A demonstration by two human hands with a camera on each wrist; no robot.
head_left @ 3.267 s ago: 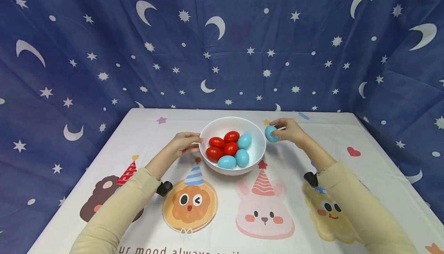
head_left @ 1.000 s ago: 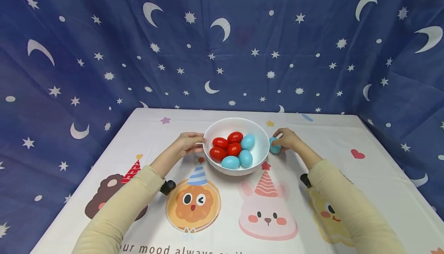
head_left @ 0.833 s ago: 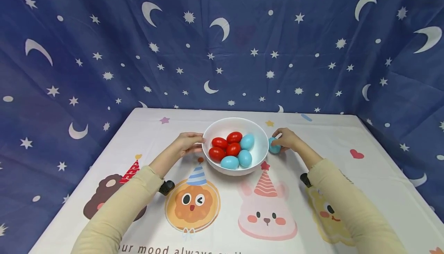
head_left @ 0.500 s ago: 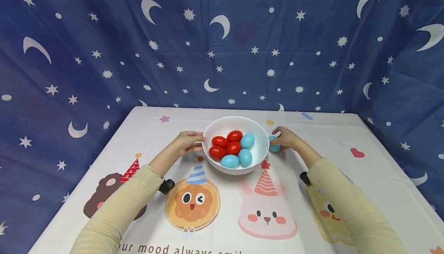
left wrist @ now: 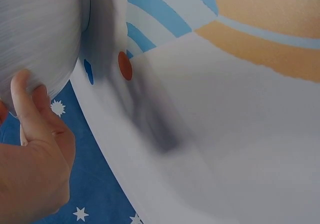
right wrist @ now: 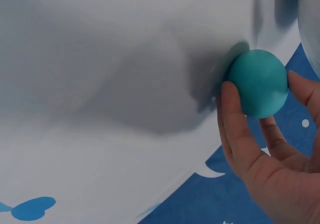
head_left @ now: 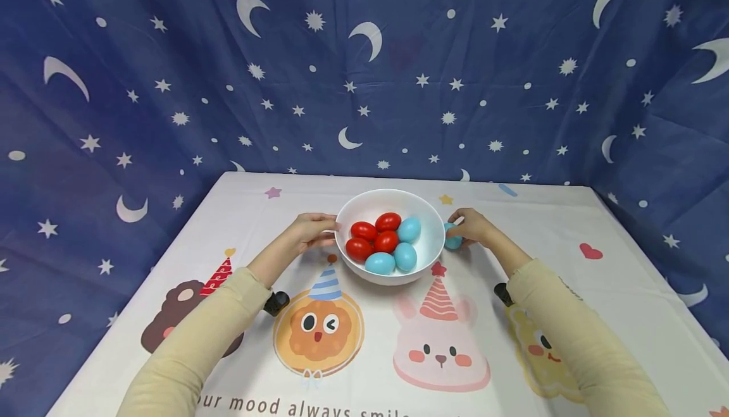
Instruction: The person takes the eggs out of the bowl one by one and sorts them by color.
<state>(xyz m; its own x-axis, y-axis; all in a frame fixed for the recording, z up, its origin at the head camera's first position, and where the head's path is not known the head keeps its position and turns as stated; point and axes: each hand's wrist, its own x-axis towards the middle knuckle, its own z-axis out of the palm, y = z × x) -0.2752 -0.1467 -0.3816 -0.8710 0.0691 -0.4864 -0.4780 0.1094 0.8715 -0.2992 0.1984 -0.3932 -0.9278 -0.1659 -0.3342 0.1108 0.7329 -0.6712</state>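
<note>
In the head view a white bowl (head_left: 421, 246) stands on the table, holding several red eggs (head_left: 359, 249) and three light blue eggs (head_left: 380, 263). My left hand (head_left: 310, 230) grips the bowl's left rim; the left wrist view shows its fingers (left wrist: 30, 111) against the bowl's outer wall (left wrist: 40, 34). Just right of the bowl, my right hand (head_left: 474, 227) pinches another blue egg (head_left: 452, 240), close to the bowl's outer side. From the right wrist view, this egg (right wrist: 260, 84) sits between thumb and fingertips, low over the cloth with its shadow beside it.
A white tablecloth (head_left: 342, 398) printed with cartoon faces covers the table. Behind the table's back edge hangs a dark blue curtain (head_left: 319, 113) with moons and stars. Black wrist devices, such as the one under the left sleeve (head_left: 276, 303), stick out below both forearms.
Since the oldest frame, my right hand has brought the blue egg down and toward me, beside the bowl. Over the last second both hands stay in place; the head view shifts slightly.
</note>
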